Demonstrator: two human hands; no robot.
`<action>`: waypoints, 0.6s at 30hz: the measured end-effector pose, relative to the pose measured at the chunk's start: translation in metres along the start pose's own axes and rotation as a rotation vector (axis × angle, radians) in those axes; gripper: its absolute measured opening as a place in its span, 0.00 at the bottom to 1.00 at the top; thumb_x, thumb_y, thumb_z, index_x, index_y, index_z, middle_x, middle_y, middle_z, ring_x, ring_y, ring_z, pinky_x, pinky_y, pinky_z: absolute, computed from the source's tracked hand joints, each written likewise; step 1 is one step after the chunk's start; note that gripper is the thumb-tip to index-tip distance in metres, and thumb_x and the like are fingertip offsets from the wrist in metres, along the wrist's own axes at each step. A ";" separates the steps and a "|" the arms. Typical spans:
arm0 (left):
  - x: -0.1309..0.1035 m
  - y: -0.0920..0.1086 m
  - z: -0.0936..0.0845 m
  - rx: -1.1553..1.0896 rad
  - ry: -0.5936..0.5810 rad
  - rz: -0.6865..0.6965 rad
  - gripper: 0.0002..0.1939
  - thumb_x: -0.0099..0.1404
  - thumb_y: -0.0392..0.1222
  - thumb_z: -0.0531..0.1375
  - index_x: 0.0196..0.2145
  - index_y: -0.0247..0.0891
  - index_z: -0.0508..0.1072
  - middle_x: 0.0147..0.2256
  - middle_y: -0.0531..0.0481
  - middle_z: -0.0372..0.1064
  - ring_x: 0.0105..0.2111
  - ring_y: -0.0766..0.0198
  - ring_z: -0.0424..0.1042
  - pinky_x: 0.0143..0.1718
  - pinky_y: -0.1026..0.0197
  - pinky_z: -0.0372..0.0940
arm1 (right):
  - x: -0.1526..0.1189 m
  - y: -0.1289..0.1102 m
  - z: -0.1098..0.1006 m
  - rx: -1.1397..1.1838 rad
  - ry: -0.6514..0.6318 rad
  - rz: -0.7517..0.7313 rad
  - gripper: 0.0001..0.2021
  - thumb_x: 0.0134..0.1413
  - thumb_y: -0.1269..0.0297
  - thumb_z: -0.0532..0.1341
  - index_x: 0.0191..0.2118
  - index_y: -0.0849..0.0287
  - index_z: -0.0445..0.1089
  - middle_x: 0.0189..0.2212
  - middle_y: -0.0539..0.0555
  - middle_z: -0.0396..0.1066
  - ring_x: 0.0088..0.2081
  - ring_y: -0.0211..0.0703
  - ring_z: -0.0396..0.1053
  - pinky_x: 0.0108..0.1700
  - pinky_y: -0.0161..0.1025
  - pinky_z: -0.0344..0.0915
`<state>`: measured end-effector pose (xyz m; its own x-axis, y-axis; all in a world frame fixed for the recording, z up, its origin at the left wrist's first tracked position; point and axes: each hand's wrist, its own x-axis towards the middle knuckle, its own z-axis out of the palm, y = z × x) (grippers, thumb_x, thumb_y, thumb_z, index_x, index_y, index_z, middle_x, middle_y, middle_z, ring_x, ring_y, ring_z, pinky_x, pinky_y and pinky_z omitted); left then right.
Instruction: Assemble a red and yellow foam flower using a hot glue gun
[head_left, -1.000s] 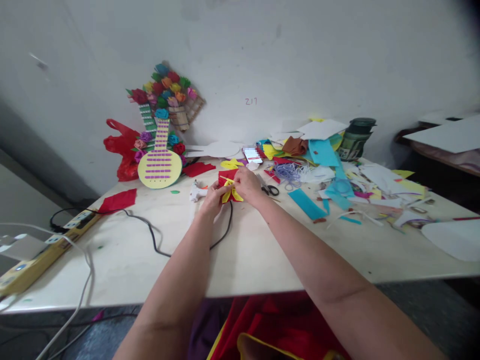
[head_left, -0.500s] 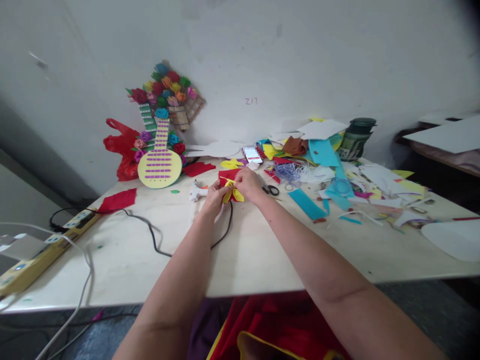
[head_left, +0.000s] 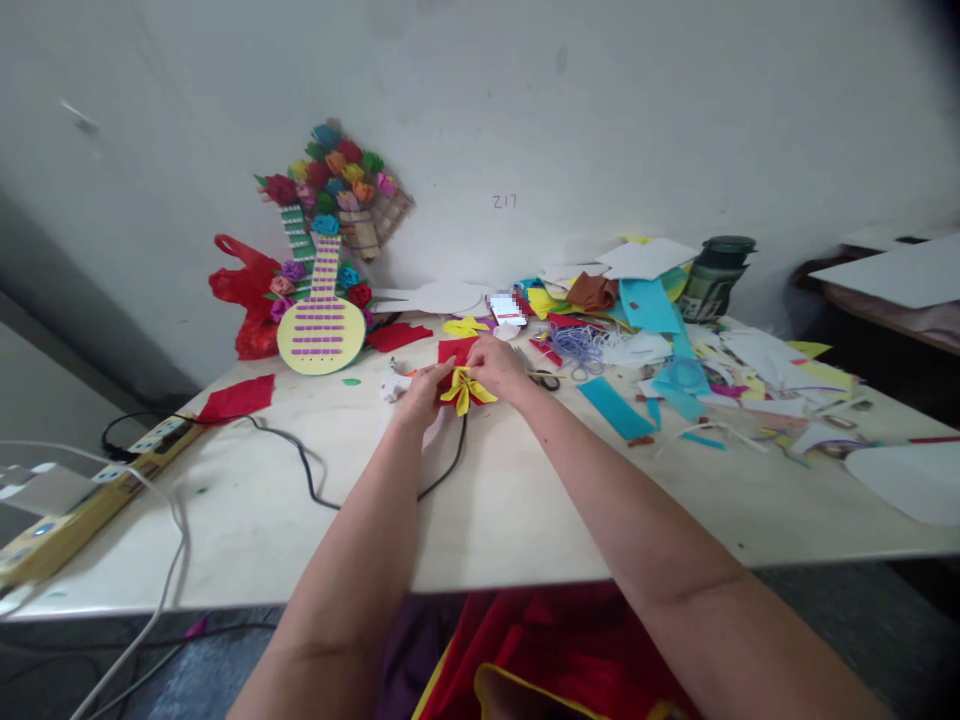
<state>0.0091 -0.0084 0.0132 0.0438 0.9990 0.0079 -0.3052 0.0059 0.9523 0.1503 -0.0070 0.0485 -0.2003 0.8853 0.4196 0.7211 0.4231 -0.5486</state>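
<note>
- Since the earlier frame, the yellow flower (head_left: 463,392) is turning, its petals now fanning wider toward us at the middle of the frame, and a thin stick (head_left: 556,376) right of our hands is sitting higher.
- Our left hand (head_left: 425,393) is keeping a narrow grip on the flower's left side; our right hand (head_left: 495,367) is pinching its upper right, fingertips partly hidden.
- Behind the flower, a red sheet (head_left: 452,350) is showing; we cannot tell whether we are holding it too.
- Left of centre, a white glue gun (head_left: 392,384) is lying just beside our left hand, and a black cable (head_left: 453,465) is curving over the bench (head_left: 510,520) below the flower.
- Right of centre, black-handled scissors (head_left: 550,385) are lying near our right hand, partly covered.
</note>
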 end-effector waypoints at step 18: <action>-0.005 0.006 -0.007 0.223 -0.117 0.010 0.17 0.46 0.50 0.67 0.22 0.34 0.68 0.20 0.52 0.64 0.20 0.69 0.63 0.21 0.66 0.56 | 0.008 0.031 -0.004 0.124 -0.146 -0.161 0.09 0.48 0.67 0.60 0.35 0.58 0.77 0.36 0.53 0.74 0.37 0.39 0.69 0.39 0.34 0.63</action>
<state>0.0008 -0.0130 0.0171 0.1553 0.9870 0.0404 -0.0889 -0.0268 0.9957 0.1731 0.0123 0.0378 -0.4060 0.8194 0.4046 0.5871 0.5732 -0.5717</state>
